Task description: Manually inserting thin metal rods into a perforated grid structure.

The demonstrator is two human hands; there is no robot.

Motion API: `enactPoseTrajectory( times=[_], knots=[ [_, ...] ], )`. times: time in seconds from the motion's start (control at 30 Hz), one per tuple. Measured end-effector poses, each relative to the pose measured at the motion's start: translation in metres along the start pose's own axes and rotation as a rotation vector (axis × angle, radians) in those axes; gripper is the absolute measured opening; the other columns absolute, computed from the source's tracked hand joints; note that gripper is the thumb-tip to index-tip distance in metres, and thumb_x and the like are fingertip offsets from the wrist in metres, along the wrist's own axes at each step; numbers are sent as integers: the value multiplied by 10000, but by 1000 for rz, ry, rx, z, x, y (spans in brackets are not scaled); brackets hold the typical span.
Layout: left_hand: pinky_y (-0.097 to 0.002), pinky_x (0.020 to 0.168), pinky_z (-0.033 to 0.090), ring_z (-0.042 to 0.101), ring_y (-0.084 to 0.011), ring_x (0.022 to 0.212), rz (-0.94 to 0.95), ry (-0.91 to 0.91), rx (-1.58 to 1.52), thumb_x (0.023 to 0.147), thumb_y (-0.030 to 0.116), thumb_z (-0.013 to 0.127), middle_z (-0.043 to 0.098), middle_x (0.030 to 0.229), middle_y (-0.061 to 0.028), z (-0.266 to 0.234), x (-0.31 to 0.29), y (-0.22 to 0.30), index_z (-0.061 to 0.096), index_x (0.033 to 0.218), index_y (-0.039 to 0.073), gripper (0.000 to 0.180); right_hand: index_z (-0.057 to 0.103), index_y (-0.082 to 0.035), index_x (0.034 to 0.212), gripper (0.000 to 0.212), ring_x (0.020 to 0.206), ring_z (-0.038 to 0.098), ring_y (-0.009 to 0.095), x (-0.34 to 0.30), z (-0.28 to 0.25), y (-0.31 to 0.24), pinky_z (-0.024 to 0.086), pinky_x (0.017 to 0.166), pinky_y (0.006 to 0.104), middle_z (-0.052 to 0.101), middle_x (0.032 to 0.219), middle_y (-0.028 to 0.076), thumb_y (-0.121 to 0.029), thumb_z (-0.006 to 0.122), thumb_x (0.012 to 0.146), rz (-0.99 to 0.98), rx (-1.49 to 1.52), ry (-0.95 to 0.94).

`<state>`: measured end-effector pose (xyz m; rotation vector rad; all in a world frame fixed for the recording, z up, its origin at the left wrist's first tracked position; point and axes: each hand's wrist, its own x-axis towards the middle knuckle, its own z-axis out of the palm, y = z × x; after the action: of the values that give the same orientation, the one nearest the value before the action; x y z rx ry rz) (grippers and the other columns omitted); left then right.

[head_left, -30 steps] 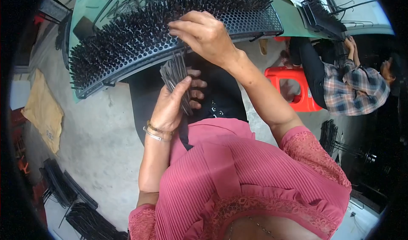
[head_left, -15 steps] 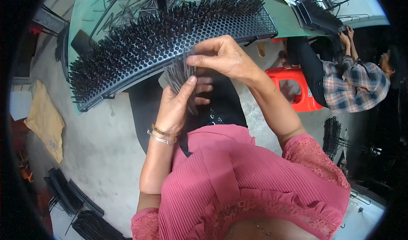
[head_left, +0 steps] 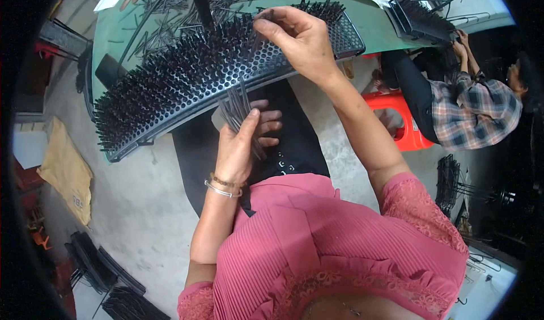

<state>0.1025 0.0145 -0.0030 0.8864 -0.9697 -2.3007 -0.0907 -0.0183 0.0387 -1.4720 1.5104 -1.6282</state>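
My left hand (head_left: pixel 241 144), thumb on top, is closed around a bundle of thin dark rods (head_left: pixel 233 106) just below the near edge of a curved black perforated tray (head_left: pixel 286 62). Many short dark rods (head_left: pixel 170 76) stand upright in the tray's holes, densest at the left and along the far side. Over the tray's right half, my right hand (head_left: pixel 303 42) pinches what looks like a thin dark rod, blurred and mostly hidden by the fingers.
Loose rods (head_left: pixel 187 14) lie scattered on the green table (head_left: pixel 374 22) behind the tray. At right a person in a plaid shirt (head_left: pixel 473 113) works at another black tray (head_left: pixel 422 28), near a red stool (head_left: pixel 402 116). A tan sack (head_left: pixel 68 172) lies on the floor at left.
My right hand has moved up and away from the bundle, out over the tray. My left hand keeps hold of the bundle in nearly the same place.
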Motion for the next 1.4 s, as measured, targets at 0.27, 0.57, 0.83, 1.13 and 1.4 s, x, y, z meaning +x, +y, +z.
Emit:
enactPoseTrajectory(
  times=[0.27,0.57,0.83,1.13,1.4],
  knots=[
    [-276,633,541,635,-182,854,-31,14,-12,939,235,513,642,1002,-152,-1,-3,-3,507,1174,-10,340,675,-15,923,196,696,631,145,6,-1,7,493,631,266,674,826,96,-180,661,819,-238,-244,-50],
    [-273,638,538,632,-180,848,-37,12,-17,941,235,508,639,1003,-153,-3,-4,-7,509,1170,-12,337,664,-6,951,156,806,645,130,6,-5,7,501,747,250,680,889,64,-92,650,823,-329,-326,-161],
    [-271,635,536,629,-173,835,-35,16,-9,942,236,507,640,997,-142,-4,-7,-7,512,1173,-9,337,641,0,975,157,869,658,162,11,-8,12,520,766,267,671,909,75,-66,632,833,-333,-327,-277],
    [-262,626,531,627,-170,823,-38,16,-16,941,231,509,639,991,-142,-6,-7,-8,514,1174,-8,333,642,-6,975,158,863,658,174,9,-5,18,530,755,268,665,912,80,-27,633,818,-462,-337,-243],
    [-258,623,533,622,-169,818,-49,9,-36,940,225,513,637,980,-140,-7,-7,-10,514,1174,-6,329,657,-46,983,199,793,661,187,2,-1,8,518,722,278,674,902,71,-78,677,787,-466,-444,-310]
  ],
)
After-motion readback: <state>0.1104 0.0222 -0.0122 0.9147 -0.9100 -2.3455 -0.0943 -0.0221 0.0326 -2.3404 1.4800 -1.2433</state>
